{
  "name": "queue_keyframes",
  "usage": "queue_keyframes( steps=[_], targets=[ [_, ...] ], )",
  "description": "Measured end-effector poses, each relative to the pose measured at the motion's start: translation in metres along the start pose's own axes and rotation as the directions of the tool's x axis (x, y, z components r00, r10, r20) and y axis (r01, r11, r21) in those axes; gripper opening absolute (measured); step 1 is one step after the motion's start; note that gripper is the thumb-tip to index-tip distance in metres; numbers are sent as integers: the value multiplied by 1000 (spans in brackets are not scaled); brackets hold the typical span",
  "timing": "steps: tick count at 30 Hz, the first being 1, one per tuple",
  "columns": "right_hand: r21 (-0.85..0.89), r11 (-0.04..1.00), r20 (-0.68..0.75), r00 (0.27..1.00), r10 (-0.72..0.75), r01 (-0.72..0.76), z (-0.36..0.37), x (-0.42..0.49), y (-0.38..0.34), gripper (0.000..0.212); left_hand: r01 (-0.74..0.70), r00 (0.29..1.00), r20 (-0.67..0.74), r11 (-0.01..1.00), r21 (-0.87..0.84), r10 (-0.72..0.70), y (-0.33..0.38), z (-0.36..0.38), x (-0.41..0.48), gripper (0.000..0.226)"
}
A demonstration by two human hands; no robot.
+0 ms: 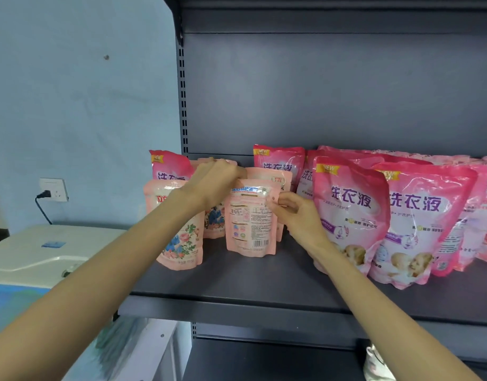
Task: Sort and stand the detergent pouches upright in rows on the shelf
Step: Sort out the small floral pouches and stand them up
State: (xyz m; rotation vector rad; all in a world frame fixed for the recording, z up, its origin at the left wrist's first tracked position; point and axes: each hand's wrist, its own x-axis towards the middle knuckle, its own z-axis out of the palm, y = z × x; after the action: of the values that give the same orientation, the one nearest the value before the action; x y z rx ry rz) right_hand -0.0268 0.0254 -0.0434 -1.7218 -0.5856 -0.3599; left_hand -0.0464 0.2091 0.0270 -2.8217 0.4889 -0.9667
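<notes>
Now left grip (pixel 217 182) clutches glossy floral pouch (pixel 215 219) top; right grip (pixel 294 215) pinches flat barcode-printed pouch (pixel 250 226) edge.

1. A shop, by the look of it: a dark metal shelf (pixel 237 279) with a slotted upright (pixel 183 105) at its left edge, as store racking has.
2. Many matching pink detergent pouches (pixel 349 213) stand on it as stock — one carries a price sticker (pixel 276 180).

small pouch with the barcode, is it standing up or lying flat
Upright: the small pouch stands on its base on the shelf, back label facing out, right hand pinching its side edge.
</notes>
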Motion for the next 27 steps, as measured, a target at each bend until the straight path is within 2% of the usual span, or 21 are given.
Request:
queue_keyframes(
  steps=[2, 7, 10, 15, 18, 23, 27],
  targets=[
    [-50, 998, -52, 998, 26, -29, 1, 10, 3, 16, -6, 999, 36, 1000, 15, 5, 0, -1, 6, 23],
    [19, 994, -86, 990, 109, -107, 2, 22, 10, 9, 16, 996, 86, 1000, -23, -14, -4, -2, 15, 24],
    [26, 993, -99, 989, 113, -111, 4, 24, 9, 15, 48, 994, 101, 998, -51, -42, -8, -3, 17, 19],
    [83, 988, -34, 990, 137, -134, 2, 21, 10, 4, 42, 992, 119, 998, -51, -36, -14, -4, 10, 24],
    [74, 987, -9, 990, 142, -141, 0, 20, 12, 14, 44, 992, 118, 998, -39, -39, -15, -4, 2, 27],
    [-170, 980, 29, 994, 108, -101, -2, 17, 7, 31, 20, 997, 76, 999, 49, -24, -12, -4, -11, 31],
    [-399, 916, 120, 987, 103, -47, -8, 9, -6, 45, 31, 999, 40, 995, 94, -35, -9, -7, -26, 44]
  ],
)
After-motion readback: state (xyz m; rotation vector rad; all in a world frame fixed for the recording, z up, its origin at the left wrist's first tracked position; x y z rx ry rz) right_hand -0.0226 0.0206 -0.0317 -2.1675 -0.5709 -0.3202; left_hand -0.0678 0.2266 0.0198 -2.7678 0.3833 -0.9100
